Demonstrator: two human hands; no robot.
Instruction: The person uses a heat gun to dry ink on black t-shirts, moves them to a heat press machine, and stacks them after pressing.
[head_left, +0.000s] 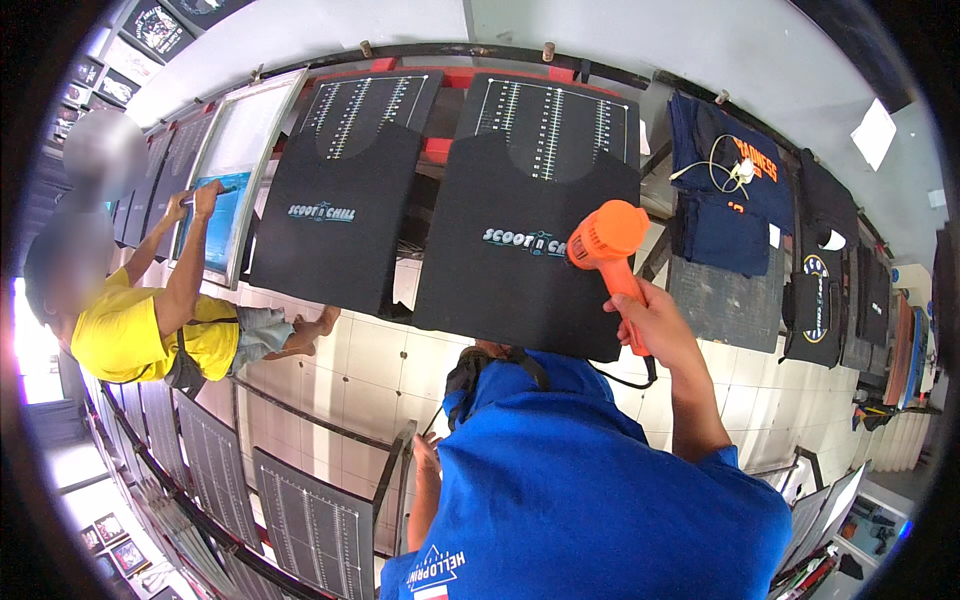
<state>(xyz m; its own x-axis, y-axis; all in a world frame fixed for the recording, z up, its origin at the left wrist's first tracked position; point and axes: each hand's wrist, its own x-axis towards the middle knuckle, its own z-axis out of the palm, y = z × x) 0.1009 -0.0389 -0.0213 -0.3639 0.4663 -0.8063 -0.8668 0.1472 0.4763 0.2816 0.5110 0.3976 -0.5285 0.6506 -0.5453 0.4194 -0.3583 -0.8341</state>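
Note:
My right hand is closed around the handle of an orange heat gun. Its nozzle is at the right end of the print on a black T-shirt, which lies flat over a printing board marked with white scales. A black cord loops from the handle's base toward my body. My left hand hangs low at my left side, small and partly visible. Its fingers look bent where a thin dark line meets them; what they hold, if anything, I cannot make out.
Another printed black T-shirt covers the board to the left. Beyond it a person in yellow works with both hands at a framed screen with blue ink. Folded navy shirts lie on the right, with a white cable on top. Metal rails run behind.

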